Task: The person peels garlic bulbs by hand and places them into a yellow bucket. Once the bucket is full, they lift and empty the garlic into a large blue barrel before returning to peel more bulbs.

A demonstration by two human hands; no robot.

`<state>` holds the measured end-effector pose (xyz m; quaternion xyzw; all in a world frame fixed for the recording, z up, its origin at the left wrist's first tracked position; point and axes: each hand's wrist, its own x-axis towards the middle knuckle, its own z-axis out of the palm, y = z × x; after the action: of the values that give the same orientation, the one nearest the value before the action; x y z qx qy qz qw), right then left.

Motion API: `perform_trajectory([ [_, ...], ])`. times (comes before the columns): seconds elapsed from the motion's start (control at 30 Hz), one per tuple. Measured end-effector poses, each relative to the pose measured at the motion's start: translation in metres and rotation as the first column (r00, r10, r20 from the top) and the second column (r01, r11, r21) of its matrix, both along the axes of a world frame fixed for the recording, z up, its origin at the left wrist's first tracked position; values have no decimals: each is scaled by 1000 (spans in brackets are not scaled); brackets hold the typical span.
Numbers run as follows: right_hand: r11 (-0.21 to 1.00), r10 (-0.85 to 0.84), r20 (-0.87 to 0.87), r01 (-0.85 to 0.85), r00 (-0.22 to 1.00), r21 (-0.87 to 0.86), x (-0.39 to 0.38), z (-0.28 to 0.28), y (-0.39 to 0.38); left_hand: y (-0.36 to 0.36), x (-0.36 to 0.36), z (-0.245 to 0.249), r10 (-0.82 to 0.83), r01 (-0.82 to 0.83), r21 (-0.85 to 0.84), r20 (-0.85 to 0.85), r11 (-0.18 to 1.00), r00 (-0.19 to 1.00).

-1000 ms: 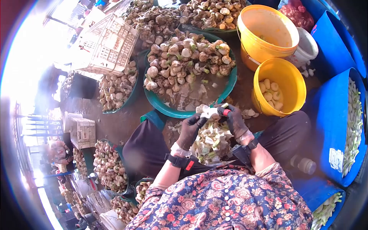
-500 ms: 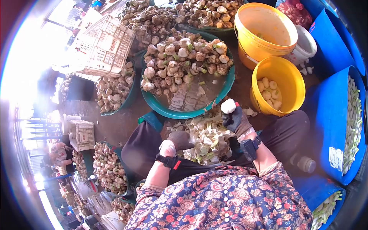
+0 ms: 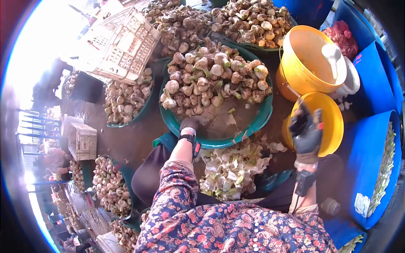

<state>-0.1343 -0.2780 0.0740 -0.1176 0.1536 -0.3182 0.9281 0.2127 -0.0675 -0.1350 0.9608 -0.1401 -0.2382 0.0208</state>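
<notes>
Garlic bulbs (image 3: 219, 69) with stem stubs are heaped in a teal basin (image 3: 257, 128). My left hand (image 3: 190, 123), in a dark glove, reaches over the basin's near rim; its fingertips are not clearly visible. In front of the lower yellow bucket (image 3: 335, 137), my gloved right hand (image 3: 306, 130) is raised with fingers apart and nothing held. A blurred white shape (image 3: 332, 54), apparently a peeled bulb in motion, shows against the inside of the upper yellow bucket (image 3: 301, 55). Pale husks (image 3: 232, 173) lie in a pile between my legs.
Blue tubs (image 3: 363, 160) stand along the right, some with green stems. More garlic heaps (image 3: 253, 21) lie behind and to the left. White crates (image 3: 126, 46) are at the left. A person (image 3: 55, 160) is at the far left.
My right hand has released the white bulb and moved up and right to the yellow buckets. My left hand has gone from the husks to the basin. The view has shifted.
</notes>
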Motion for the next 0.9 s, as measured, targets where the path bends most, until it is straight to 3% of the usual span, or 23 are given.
perform_trajectory([
  [0.07,997,78,-235,-73,969,28,1,-38,20,2,-9,-9,42,-42,12,-22,999,999],
  [0.13,960,274,-442,-271,854,73,3,-74,48,3,-21,3,-145,147,15,-95,989,985],
  [0.2,886,445,-592,-428,672,180,18,-90,73,-1,-45,55,-321,324,-16,-203,946,925],
  [0.23,874,430,-670,-466,605,141,25,-95,84,5,-61,66,-381,349,-192,-168,917,909],
  [0.27,857,404,-743,-505,533,104,31,-99,93,4,-79,88,-446,382,-269,-238,884,863],
  [0.33,823,475,-646,-561,598,87,30,-120,104,-5,-121,140,-573,416,-455,-291,787,766],
  [0.4,799,408,-641,-594,650,-93,23,-97,109,-9,-147,160,-638,370,-584,-355,722,684],
  [0.47,810,488,-535,-587,689,-18,17,-98,109,-9,-167,164,-640,351,-756,-116,553,759],
  [0.57,808,535,-476,-587,698,47,7,-83,108,-5,-204,149,-526,35,-864,-273,502,805],
  [0.63,797,556,-468,-600,687,68,7,-69,105,-1,-211,139,-453,48,-840,-242,540,858],
  [0.67,826,449,-587,-563,673,-13,8,-70,105,3,-212,135,-414,52,-826,-226,561,882],
  [0.7,842,326,-690,-530,646,-98,10,-74,105,-3,-213,168,-430,77,-776,-262,627,864],
  [0.73,846,190,-772,-500,607,-186,10,-79,106,0,-215,169,-447,87,-793,-244,602,861],
  [0.77,659,-176,-764,-502,620,-560,11,-83,109,2,-218,170,-464,100,-812,-223,574,857],
  [0.8,601,-219,-787,-555,577,-575,11,-77,110,3,-220,171,-481,111,-830,-202,547,853],
  [0.87,484,-313,-817,-659,484,-576,12,-56,112,4,-223,179,-514,297,-788,-28,539,857],
  [0.9,508,-328,-795,-614,510,-604,11,-53,115,5,-224,179,-521,356,-757,24,548,853],
])
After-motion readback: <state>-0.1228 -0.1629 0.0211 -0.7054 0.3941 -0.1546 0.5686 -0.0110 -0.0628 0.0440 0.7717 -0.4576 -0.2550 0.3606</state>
